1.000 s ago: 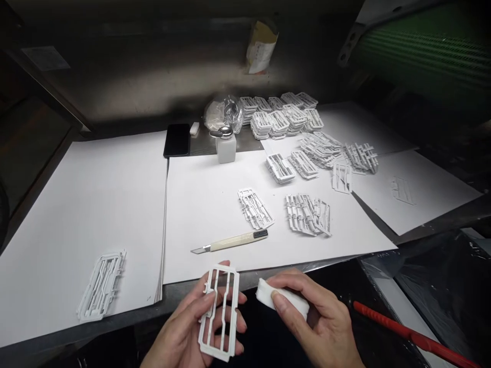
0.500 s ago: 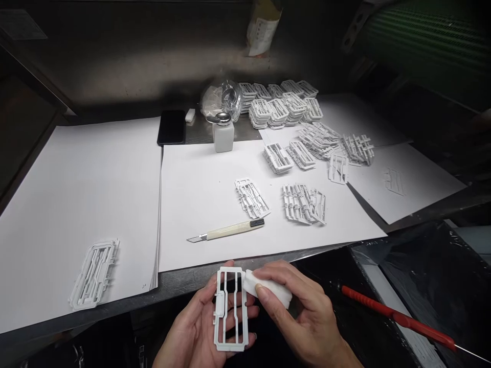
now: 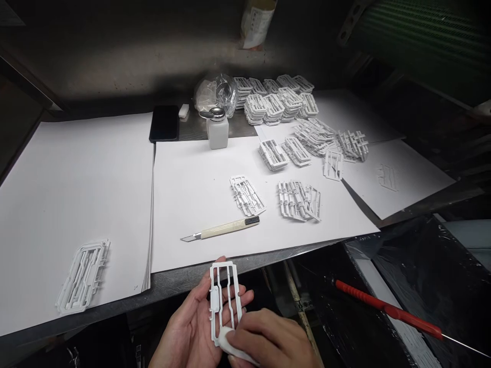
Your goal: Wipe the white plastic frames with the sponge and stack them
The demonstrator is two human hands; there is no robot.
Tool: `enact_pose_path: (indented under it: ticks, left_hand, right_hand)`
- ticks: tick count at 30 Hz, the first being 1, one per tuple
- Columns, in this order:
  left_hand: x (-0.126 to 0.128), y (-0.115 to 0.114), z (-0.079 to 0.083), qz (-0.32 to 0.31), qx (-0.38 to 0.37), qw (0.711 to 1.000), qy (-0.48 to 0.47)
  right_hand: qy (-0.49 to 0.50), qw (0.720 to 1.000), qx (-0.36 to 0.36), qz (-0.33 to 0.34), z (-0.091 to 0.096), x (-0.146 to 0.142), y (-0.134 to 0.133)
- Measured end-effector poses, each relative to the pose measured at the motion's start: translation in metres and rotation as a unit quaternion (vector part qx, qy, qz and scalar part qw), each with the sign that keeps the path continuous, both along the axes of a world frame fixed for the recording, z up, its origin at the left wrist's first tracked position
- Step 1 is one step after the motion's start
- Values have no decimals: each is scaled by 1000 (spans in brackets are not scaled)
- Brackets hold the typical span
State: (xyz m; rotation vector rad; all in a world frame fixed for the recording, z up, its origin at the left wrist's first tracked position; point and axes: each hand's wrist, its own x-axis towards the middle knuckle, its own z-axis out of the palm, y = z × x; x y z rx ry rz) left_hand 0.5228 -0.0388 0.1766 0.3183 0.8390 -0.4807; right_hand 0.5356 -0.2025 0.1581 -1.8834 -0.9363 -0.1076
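A white slotted plastic frame [image 3: 237, 291] rests in my left hand [image 3: 195, 319], held between thumb and fingers below the table's front edge. My right hand [image 3: 274, 340] pinches a folded white wiping pad [image 3: 232, 345] and presses it on the frame's lower end. Beyond my hands, a craft knife [image 3: 220, 229] with a cream handle lies on white paper, blade to the left. Similar white frames form a small pile [image 3: 247, 197] behind the knife, another pile [image 3: 299, 200] to its right and a stack [image 3: 84, 276] on the left paper.
Many stacked frames [image 3: 274, 105] stand at the back. A white pump bottle [image 3: 218, 134], a black phone [image 3: 164, 123], a small white block [image 3: 183, 111] and a clear plastic bag [image 3: 222, 94] are near the rear. A red-handled tool [image 3: 387, 308] lies on black plastic at right.
My right hand has moved the wiping pad from the frame's upper right edge down to its lower end. The whole view has shifted slightly; the left hand still holds the frame.
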Motion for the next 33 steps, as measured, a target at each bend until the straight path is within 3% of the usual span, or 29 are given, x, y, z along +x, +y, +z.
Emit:
enact_pose_path:
  ticks: [4, 10, 19, 25, 30, 33]
  left_hand:
    - [-2, 1, 0, 13, -4, 1000, -15]
    - [-8, 0, -4, 10, -7, 999, -53]
    - [-7, 6, 2, 12, 58, 996, -60]
    - [-9, 4, -2, 21, 17, 997, -71]
    - [-12, 5, -4, 18, 32, 997, -75]
    - [-11, 4, -1, 20, 35, 996, -78]
  right_hand:
    - [-25, 998, -53, -11, 4, 3, 1]
    - [-18, 996, -70, 57, 18, 9, 2]
    - [62, 995, -80, -19, 21, 7, -33]
    - [0, 1000, 0, 9, 16, 5, -4]
    - [-2, 999, -36, 23, 12, 7, 1]
    - [-17, 1000, -6, 9, 12, 9, 4]
